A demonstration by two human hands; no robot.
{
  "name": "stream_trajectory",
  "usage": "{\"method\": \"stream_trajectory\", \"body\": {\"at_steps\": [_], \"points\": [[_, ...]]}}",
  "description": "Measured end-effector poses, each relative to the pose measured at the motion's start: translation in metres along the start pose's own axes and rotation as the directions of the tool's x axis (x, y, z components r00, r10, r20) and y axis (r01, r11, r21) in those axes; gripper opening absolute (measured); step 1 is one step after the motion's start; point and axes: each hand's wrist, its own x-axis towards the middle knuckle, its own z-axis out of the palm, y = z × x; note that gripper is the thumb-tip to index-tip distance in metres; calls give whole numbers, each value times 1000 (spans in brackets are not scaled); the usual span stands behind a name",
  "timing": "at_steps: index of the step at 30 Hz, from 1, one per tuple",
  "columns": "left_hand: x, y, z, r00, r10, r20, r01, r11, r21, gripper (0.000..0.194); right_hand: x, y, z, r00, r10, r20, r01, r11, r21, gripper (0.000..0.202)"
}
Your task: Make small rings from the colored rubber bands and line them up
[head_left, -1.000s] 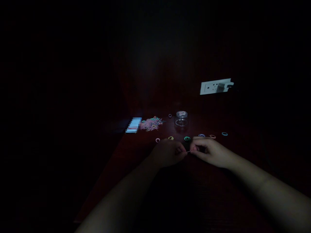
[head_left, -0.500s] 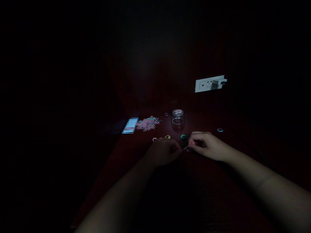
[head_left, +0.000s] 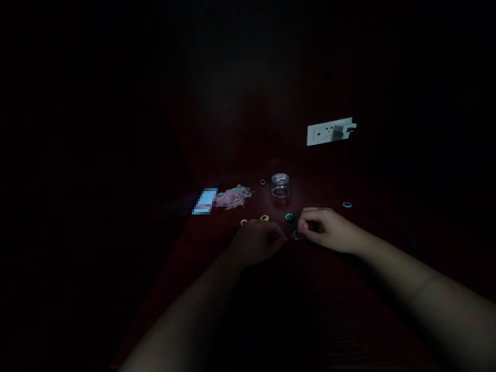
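Observation:
My right hand (head_left: 327, 230) is pinched on a pale elastic band (head_left: 296, 235), whose loose loops stick out from the fingertips just above the dark red table. To its left is my left hand (head_left: 258, 243), thumb and finger pressed together. Whether anything is between those fingertips is too dark to tell. A small gap separates the two hands. Just beyond them lie a green ring-shaped band (head_left: 290, 217), a yellow one (head_left: 264, 218) and a pink one (head_left: 244, 222), partly behind my left hand.
A heap of colourful elastic bands (head_left: 234, 197) lies beside a lit phone (head_left: 205, 201) at the left. Behind my hands stands a clear lidded jar (head_left: 280, 190). A purple ring (head_left: 262, 182) and a blue ring (head_left: 347, 205) lie apart. A wall socket (head_left: 329, 132) holds a plug.
The pale band was stretched between both hands; now it hangs slack in loops at my right fingertips. My left fingertips have come away from it. The view has shifted slightly.

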Motion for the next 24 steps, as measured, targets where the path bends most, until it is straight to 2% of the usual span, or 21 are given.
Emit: {"method": "stream_trajectory", "body": {"at_steps": [10, 18, 24], "points": [[0, 0, 0, 1000, 6, 0, -6, 1000, 16, 13, 0, 4, 1, 1000, 2, 3, -2, 1000, 2, 11], [-1, 0, 0, 1000, 7, 8, -7, 1000, 9, 13, 0, 7, -6, 1000, 15, -27, -17, 996, -86, 11], [-2, 0, 1, 1000, 28, 8, -28, 1000, 4, 12, -1, 10, -10, 998, 58, 1, -58, 990, -131, 12]]}}
